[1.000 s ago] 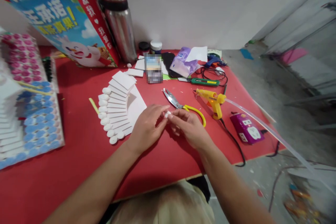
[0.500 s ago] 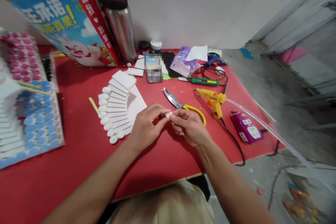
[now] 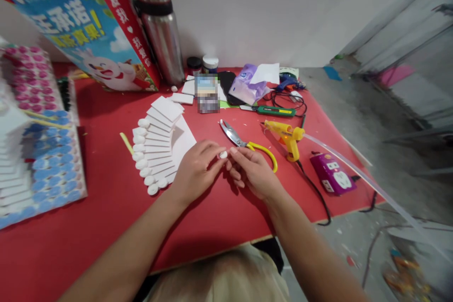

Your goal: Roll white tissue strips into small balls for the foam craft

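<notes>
My left hand [image 3: 196, 170] and my right hand [image 3: 252, 172] meet over the red table [image 3: 219, 207], fingertips together. Between them they pinch a small white oval piece [image 3: 222, 154]. Just left of my left hand lies a fan of white foam strips [image 3: 161, 144], each tipped with a white oval at its left end. Yellow-handled scissors [image 3: 247, 144] lie right behind my right hand, and a yellow glue gun [image 3: 288, 137] stands a little further right.
A steel flask [image 3: 159, 23] and a colourful printed box [image 3: 81, 23] stand at the back. A pink and blue dotted model [image 3: 38, 141] fills the left side. A purple power strip [image 3: 331, 172], cables, a green knife [image 3: 276, 111] and a tissue pack [image 3: 246, 87] lie right.
My hands have shifted slightly left and closer together, and the small white piece now shows plainly at my left fingertips.
</notes>
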`<state>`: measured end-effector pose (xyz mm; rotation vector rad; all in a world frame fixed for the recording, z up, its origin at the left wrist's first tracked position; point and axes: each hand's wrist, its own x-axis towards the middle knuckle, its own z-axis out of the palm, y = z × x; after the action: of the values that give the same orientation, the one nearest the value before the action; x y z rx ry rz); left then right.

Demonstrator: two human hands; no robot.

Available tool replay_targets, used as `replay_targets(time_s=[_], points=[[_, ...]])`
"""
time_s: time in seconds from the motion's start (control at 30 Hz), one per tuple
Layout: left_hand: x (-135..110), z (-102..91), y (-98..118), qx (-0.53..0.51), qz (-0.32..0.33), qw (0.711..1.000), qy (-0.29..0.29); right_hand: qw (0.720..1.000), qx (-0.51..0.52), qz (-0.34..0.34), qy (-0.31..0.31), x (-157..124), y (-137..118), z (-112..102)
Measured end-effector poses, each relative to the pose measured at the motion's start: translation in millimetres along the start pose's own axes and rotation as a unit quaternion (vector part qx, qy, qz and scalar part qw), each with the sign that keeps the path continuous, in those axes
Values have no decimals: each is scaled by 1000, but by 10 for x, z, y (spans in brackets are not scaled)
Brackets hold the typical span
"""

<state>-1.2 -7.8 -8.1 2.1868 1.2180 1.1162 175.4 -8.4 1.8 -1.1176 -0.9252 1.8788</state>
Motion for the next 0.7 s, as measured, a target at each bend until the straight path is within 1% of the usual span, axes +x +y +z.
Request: replay_targets(time_s=[0.03,0.1,0.17,0.2,0.27,0.37,0.4,0.47,0.57,0.7], points=[[8,-21,-3,37,4,999,-13,1000,-22,-8,4,-8,3,-2],[28,-80,-5,131,0,990,-56,997,-66,-32,35,-36,-1,-7],[51,-152,-2,234,-24,967,-103,989,-115,-57,78,-73,-15,-22],[62,-187,1,282,-48,951,-115,983,-142,-65,95,-92,-24,-34],[83,-243,6,341,-89,925,-141,973,-189,-74,112,-117,-41,-65],[117,-289,23,374,-139,900,-175,960,-246,-81,108,-101,-70,-106],[130,-295,33,373,-153,895,-191,956,-260,-84,107,-81,-86,-109],[158,-300,61,374,-181,887,-203,947,-288,-96,106,-26,-134,-95],[198,-304,114,376,-190,883,-206,928,-340,-121,95,64,-243,-41],[223,-318,158,374,-183,877,-240,900,-406,-139,74,176,-391,30]])
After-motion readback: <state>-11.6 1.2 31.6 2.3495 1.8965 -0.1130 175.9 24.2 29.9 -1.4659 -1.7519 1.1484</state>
